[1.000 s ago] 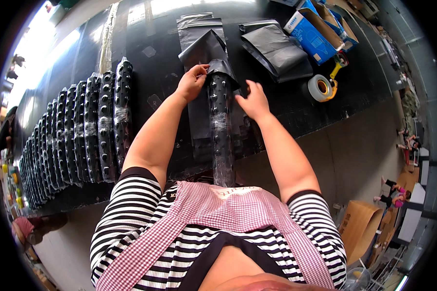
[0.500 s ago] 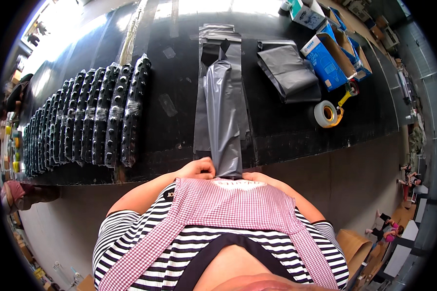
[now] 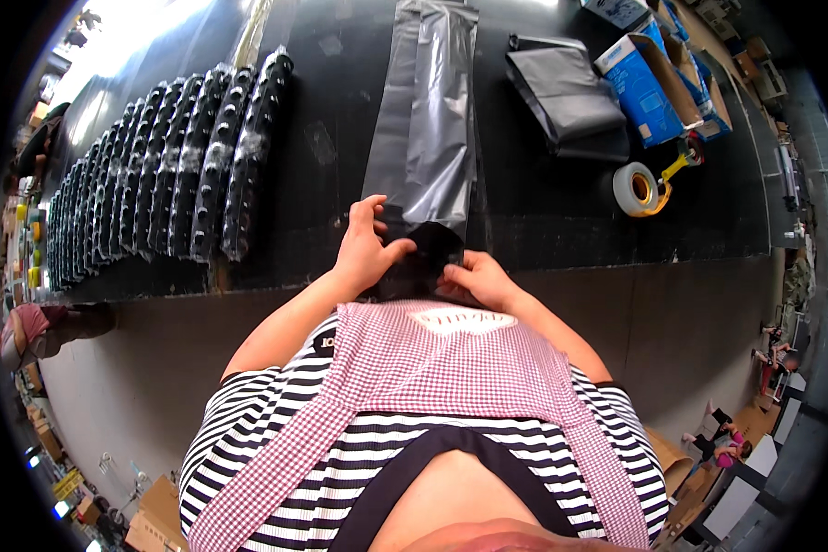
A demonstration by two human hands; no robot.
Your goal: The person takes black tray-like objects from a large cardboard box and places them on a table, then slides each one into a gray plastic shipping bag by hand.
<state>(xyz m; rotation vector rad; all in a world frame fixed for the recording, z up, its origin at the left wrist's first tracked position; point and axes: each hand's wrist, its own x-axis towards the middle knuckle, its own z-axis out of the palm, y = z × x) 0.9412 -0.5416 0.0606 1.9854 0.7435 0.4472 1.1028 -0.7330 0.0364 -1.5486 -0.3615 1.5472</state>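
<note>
Work at the near edge of the tabletop [image 3: 543,207], seen from above. A long grey plastic bag [image 3: 442,120] lies lengthwise in front of the person, over wider flat grey sheeting [image 3: 386,152]; its near end, a black patch that is probably the mouth or an inner face, lies between the two hands. The left hand [image 3: 366,250] has a loose grip: fingers spread upward, thumb laid against the black plastic, nothing clasped. The right hand [image 3: 486,279] has a closed grip—thumb and fingers appear to pinch the edge of that same end. Whether anything fills the bag cannot be told.

The step in hand appears to be arranging the bag's end, perhaps closing it. The next move seems to call for a firmer left grip opposite the right, so that the edge can be drawn flat and folded evenly.

To the left stands a row of black studded rolls [image 3: 207,166] in clear wrap; to the right lie folded grey plastic [image 3: 570,101], a tape dispenser [image 3: 637,189] and a blue box [image 3: 642,92]—all apart from both hands.
</note>
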